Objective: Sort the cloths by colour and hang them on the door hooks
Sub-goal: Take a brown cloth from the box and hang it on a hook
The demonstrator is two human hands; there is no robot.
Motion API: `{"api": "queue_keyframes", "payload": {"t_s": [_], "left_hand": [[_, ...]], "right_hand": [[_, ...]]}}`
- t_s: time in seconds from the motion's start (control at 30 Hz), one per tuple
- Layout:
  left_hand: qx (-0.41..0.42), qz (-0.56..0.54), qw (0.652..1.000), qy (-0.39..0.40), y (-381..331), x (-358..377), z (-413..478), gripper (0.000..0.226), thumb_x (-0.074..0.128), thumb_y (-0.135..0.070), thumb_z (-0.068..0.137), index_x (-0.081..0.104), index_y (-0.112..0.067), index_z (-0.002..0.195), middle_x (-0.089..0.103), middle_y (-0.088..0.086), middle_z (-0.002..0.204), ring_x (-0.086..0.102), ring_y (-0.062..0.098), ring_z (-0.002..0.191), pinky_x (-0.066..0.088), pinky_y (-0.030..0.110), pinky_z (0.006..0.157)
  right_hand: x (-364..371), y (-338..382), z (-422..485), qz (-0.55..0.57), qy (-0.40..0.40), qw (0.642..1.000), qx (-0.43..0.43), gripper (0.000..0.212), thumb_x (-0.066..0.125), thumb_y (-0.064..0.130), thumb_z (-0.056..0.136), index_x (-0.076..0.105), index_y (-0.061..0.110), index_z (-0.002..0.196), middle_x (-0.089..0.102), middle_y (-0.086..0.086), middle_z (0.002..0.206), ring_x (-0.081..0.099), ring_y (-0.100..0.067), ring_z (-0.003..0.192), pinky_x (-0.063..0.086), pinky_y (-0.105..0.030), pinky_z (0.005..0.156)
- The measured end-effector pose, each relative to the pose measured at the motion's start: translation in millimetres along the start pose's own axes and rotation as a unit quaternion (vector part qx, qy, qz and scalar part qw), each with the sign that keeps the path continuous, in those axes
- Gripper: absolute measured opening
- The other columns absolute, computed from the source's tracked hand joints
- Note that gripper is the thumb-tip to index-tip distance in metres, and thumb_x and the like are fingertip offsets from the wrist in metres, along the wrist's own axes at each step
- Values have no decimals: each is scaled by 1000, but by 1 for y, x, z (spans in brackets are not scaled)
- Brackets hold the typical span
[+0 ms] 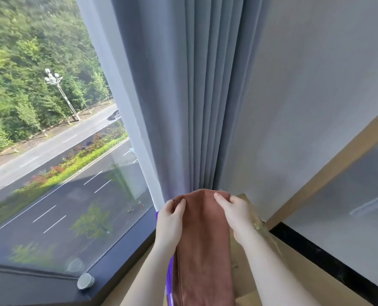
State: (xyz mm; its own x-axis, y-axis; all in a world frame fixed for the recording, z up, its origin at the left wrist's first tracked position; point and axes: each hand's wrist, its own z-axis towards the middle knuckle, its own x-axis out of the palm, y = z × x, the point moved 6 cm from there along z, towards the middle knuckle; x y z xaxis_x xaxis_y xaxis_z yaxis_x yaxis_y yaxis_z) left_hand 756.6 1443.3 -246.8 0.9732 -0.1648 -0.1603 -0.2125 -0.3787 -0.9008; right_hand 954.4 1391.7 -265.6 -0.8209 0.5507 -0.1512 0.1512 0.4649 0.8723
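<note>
Surroundings: a grey pleated curtain (194, 96) and a sheer white curtain (126, 107) hung just behind the hands; the window (51, 173) stood at left over a dark sill (121, 261) bearing a round grey knob (85, 281). Item: a brown cloth (203, 239), plush, folded lengthwise, hung before the curtain; the left hand (170, 219) and right hand (236, 215) pinched its top edge, fingers curled over it. A purple cloth (170, 274) showed along its left edge.

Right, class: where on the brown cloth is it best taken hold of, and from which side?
Grip the brown cloth at its top edge, near the two upper corners, one hand from each side. The left hand and right hand pinch there; it hangs long and limp below, so this likely keeps it spread.
</note>
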Motion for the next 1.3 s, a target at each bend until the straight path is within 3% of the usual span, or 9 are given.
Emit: {"api": "queue_keyframes", "payload": {"t_s": [0.07,0.17,0.27,0.5,0.63,0.77,0.93,1.0,1.3], "left_hand": [[28,-8,1000,9,-17,7,-9,20,56,-30,99,75,-33,104,75,-18,98,68,5,98,55,30,89],[49,-30,998,15,-38,18,-22,17,57,-26,98,74,-30,101,75,-16,95,67,5,93,52,25,79],[73,-4,997,36,-58,33,-31,17,58,-19,96,73,-27,95,74,-11,91,65,9,87,50,26,75],[154,80,974,146,-94,94,-71,22,62,-8,93,73,-26,88,75,-4,89,67,14,88,54,40,90],[195,107,955,198,-109,136,-102,24,65,-4,93,74,-26,91,75,-8,87,67,11,84,53,37,87],[207,122,936,259,-121,182,-143,22,67,-6,92,77,-25,93,77,3,93,69,15,84,55,39,86],[195,90,932,291,-123,237,-204,20,64,-4,95,76,-19,100,78,1,92,74,19,86,59,30,75],[200,93,928,301,-121,259,-226,18,66,-5,95,77,-18,100,79,0,93,74,18,88,59,31,81],[222,127,877,407,-102,352,-305,19,67,-6,95,77,-22,96,78,-4,89,73,15,88,58,38,91]], "right_hand": [[-19,9,-8,17,-21,999,-18,27,73,47,88,79,21,92,79,-2,90,74,-18,88,59,-39,90],[-44,23,-25,32,-22,998,-48,30,70,51,86,80,23,93,80,2,90,76,-22,91,58,-49,93],[-74,39,-43,73,-30,994,-77,20,69,33,97,78,15,97,80,-1,91,76,-20,90,61,-36,83],[-167,45,-72,69,-76,987,-125,20,65,31,100,76,15,99,79,5,88,73,-2,76,50,-10,57],[-225,44,-95,69,-106,979,-157,17,66,32,99,77,19,97,79,9,88,72,0,81,48,-9,61],[-293,35,-121,89,-160,966,-181,10,69,28,97,77,24,94,78,11,89,70,6,77,47,-7,62],[-366,13,-155,116,-208,952,-192,9,71,28,96,78,24,93,79,10,91,73,-5,88,55,-24,79],[-395,2,-169,127,-229,946,-190,9,71,28,96,78,23,94,79,8,93,74,-8,91,56,-26,81],[-488,-55,-254,167,-335,913,-161,10,68,23,98,76,19,94,78,12,84,71,3,77,50,-8,64]]}}
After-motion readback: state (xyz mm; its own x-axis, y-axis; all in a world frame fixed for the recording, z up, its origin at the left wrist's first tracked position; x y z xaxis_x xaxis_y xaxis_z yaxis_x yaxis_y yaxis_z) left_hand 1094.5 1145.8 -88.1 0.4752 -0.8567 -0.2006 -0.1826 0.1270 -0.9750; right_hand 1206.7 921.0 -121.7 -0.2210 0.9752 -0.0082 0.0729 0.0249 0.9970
